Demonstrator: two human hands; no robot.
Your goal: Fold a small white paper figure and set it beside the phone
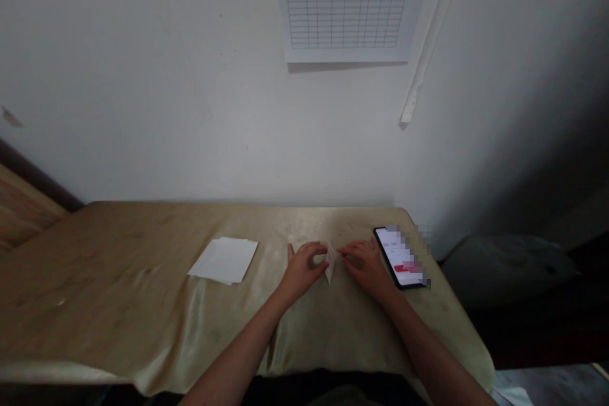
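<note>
A small folded piece of white paper [330,265] stands upright between my two hands above the table. My left hand [304,268] pinches its left side between thumb and fingers, with one finger stuck out to the left. From the other side, my right hand [366,263] closes its fingertips on the paper's right edge. The fold's inner side is hidden. To the left of my left hand lies a loose stack of white paper sheets [224,260], with edges not quite lined up.
A phone [399,260] showing a timer, partly blurred, lies right of my right hand. Tan cloth [143,317] covers the table, wrinkled at the front. Behind it rises a white wall [190,108] with a printed grid sheet [347,6] and a cable strip [431,44].
</note>
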